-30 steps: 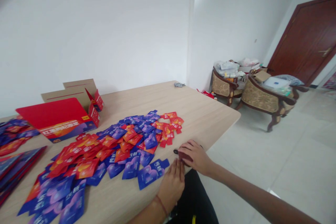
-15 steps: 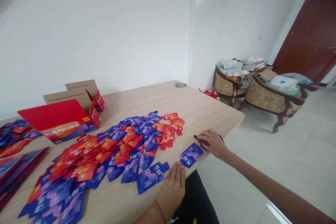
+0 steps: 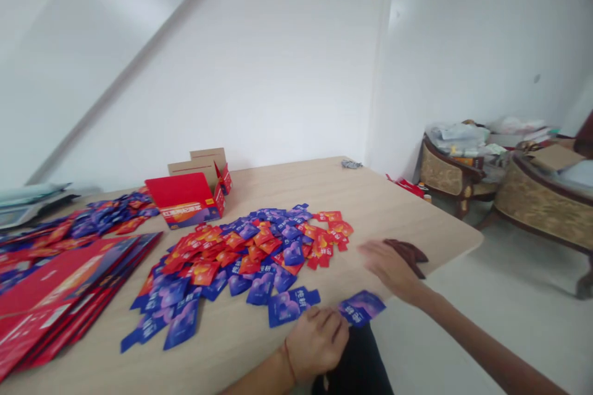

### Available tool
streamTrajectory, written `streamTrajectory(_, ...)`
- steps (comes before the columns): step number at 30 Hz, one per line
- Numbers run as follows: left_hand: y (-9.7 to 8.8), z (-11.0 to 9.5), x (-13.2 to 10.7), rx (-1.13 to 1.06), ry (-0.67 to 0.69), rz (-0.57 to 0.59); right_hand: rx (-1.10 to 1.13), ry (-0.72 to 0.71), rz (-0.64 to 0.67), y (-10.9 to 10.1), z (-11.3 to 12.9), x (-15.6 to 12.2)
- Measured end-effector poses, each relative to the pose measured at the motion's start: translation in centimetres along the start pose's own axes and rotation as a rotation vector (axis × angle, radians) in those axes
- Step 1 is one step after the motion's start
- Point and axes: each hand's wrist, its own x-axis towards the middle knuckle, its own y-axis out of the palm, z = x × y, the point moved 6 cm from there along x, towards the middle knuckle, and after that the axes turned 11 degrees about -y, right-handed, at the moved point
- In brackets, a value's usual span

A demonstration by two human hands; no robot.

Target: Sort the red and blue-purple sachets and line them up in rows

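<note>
My left hand (image 3: 322,342) is closed at the table's near edge, its fingers curled at the corner of a blue sachet (image 3: 362,307). That sachet lies tilted along the edge. My right hand (image 3: 391,268) hovers over or rests on the table to the right, blurred, fingers stretched out with nothing seen in them. Beside it lies a dark brown, limp-looking thing (image 3: 407,252) whose kind I cannot make out. Another blue sachet (image 3: 290,307) lies flat just left of my left hand. Further left spreads a mixed pile of red and blue sachets (image 3: 250,247).
An open red carton (image 3: 183,197) stands behind the pile. Flat red printed cardboard (image 3: 69,296) is stacked at the left, with more sachets (image 3: 109,216) behind it. A small grey item (image 3: 351,164) lies at the far corner. Loaded armchairs (image 3: 442,170) stand beyond the table.
The view has swung left. My left hand has gone from flat fingers to curled ones at the sachet. My right hand has moved off the brown thing, now uncovered beside it.
</note>
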Motion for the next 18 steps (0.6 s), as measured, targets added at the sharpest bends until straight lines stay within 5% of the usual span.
streamTrajectory(5,-6.9,3.1,2.6,-0.098,-0.065,-0.116,0.958,-0.113,0.352,1.3,9.7,2.2)
streamTrajectory(9,-11.6,6.6,1.7,-0.184,-0.254,-0.192,1.479,-0.076,0.669,2.9,16.3,3.5)
streamTrajectory(15,-15.2,9.1,-3.4,-0.304,-0.54,-0.37,1.759,-0.018,0.526,4.3,23.2,7.2)
streamTrajectory(18,-15.9,10.1,-6.1,-0.282,-0.644,-0.398,1.847,0.028,0.659,5.8,26.3,8.7)
